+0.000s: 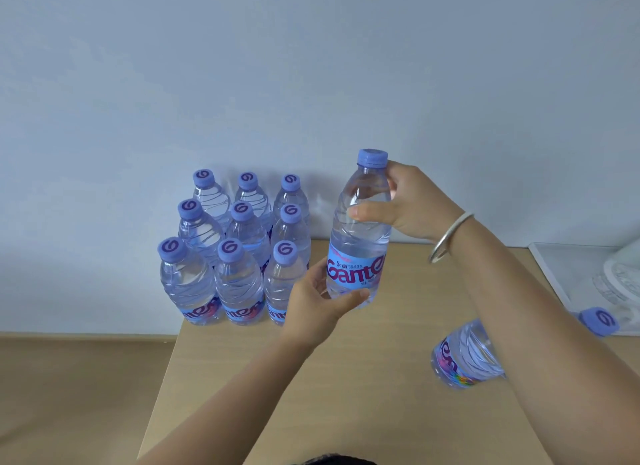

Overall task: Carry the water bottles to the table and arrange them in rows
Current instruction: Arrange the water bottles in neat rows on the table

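A bottle lying on its side is seen nearest, on the desk. Above the desk, an upright bottle is held by both hands — base cupped by the left, shoulder gripped by the right. Nine bottles in three rows stand against the wall.

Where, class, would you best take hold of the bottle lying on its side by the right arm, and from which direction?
Grip the lying bottle around its ribbed clear body, between label and cap, coming from above. It lies flat on the table, so only the rounded upper side is open; the right arm covers part of it.
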`<action>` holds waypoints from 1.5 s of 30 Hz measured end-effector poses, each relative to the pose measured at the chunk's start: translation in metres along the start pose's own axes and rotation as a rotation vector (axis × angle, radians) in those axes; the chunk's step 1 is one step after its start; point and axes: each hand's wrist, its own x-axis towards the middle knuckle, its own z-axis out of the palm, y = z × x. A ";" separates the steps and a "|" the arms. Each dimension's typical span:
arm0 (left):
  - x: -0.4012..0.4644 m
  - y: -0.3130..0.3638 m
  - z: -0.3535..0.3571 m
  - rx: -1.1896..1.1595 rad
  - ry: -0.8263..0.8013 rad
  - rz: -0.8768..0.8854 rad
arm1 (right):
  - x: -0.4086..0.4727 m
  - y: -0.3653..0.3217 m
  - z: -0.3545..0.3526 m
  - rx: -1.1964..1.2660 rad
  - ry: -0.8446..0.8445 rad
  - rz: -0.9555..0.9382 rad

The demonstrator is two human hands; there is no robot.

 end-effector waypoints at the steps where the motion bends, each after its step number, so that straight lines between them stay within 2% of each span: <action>1: 0.000 -0.003 0.002 0.029 0.006 -0.008 | 0.003 0.004 0.000 0.001 -0.013 0.013; 5: -0.001 -0.021 0.006 0.160 -0.011 -0.079 | 0.017 0.023 -0.002 0.019 -0.060 0.066; 10: 0.015 -0.042 0.002 0.340 -0.017 -0.256 | 0.040 0.047 0.003 -0.103 -0.070 0.061; 13: 0.032 -0.047 0.007 0.272 -0.009 -0.353 | 0.056 0.063 0.013 -0.150 -0.051 0.082; 17: 0.054 -0.053 0.015 0.189 0.003 -0.448 | 0.072 0.076 0.028 -0.247 0.063 0.051; 23: 0.083 -0.058 0.022 0.163 0.061 -0.523 | 0.091 0.093 0.043 -0.216 0.146 0.006; 28: 0.095 -0.064 0.023 0.182 0.098 -0.525 | 0.100 0.110 0.052 -0.283 0.138 0.043; 38: 0.109 -0.070 0.024 0.208 0.150 -0.547 | 0.102 0.124 0.058 -0.134 0.185 0.067; 41: 0.110 -0.072 0.025 0.193 0.156 -0.549 | 0.100 0.123 0.055 -0.198 0.192 0.075; 45: 0.107 -0.069 0.025 0.136 0.139 -0.536 | 0.098 0.124 0.054 -0.405 0.201 0.118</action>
